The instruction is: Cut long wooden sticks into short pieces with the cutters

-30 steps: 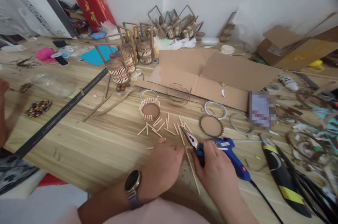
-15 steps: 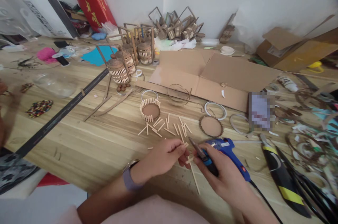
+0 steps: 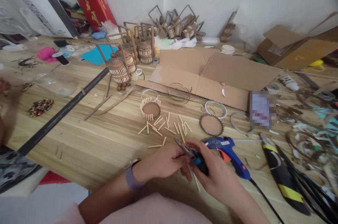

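Observation:
My left hand (image 3: pixel 169 160) is closed on a thin wooden stick (image 3: pixel 196 182), whose lower end sticks out below the fingers. My right hand (image 3: pixel 213 167) grips pliers (image 3: pixel 195 158) with blue and black handles. Their metal jaws lie across the left fingertips, and whether they touch the stick is hidden. Beyond the hands, several short cut sticks (image 3: pixel 169 125) are scattered on the table. Behind them stands a small round basket (image 3: pixel 151 110) with a cardboard base and upright sticks around part of its rim. A bare round cardboard base (image 3: pixel 211 125) lies to its right.
A blue glue gun (image 3: pixel 232 152) lies beside my right hand, near a black and yellow cutting tool (image 3: pixel 282 176). Flattened cardboard (image 3: pixel 195 76) covers the back middle. Finished lidded baskets (image 3: pixel 118 69) stand back left. Beads (image 3: pixel 41 107) and another person's hand (image 3: pixel 4 85) are at the left.
My right hand has moved left with the pliers, bringing the jaws over the left fingertips. My left hand has shifted slightly down, uncovering two short sticks on the table.

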The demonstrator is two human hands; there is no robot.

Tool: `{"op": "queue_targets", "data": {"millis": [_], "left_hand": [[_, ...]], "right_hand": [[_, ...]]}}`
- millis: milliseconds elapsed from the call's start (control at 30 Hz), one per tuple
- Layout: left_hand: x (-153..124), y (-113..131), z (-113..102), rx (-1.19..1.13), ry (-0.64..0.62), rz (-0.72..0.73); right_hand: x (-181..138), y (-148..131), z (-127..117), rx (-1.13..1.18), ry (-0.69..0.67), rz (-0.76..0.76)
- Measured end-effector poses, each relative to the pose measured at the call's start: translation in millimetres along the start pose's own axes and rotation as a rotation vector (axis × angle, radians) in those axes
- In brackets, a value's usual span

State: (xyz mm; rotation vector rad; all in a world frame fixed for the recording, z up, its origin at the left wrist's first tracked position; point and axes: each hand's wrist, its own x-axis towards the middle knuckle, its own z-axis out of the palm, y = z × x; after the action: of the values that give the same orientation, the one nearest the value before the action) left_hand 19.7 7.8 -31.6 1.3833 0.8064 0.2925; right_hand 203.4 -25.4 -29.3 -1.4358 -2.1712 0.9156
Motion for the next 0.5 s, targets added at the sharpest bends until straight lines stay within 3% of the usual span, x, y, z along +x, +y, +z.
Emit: {"op": "queue_targets", "data": {"millis": [133,233,333,500], "left_hand": [[5,-12,1,-0.154,-0.013,0.059],[8,-15,3,-0.248,0.161,0.051],[9,-10,5,-0.364,0.284,-0.008],[9,-4,10,-0.458,0.295,0.022]], "right_hand": [[2,0,1,-0.022,0.151,-0.096],[3,-1,6,-0.066,0.305,-0.112],[3,-1,16,-0.112,0.332,-0.098],[3,-1,27,-0.192,0.398,-0.122]]}}
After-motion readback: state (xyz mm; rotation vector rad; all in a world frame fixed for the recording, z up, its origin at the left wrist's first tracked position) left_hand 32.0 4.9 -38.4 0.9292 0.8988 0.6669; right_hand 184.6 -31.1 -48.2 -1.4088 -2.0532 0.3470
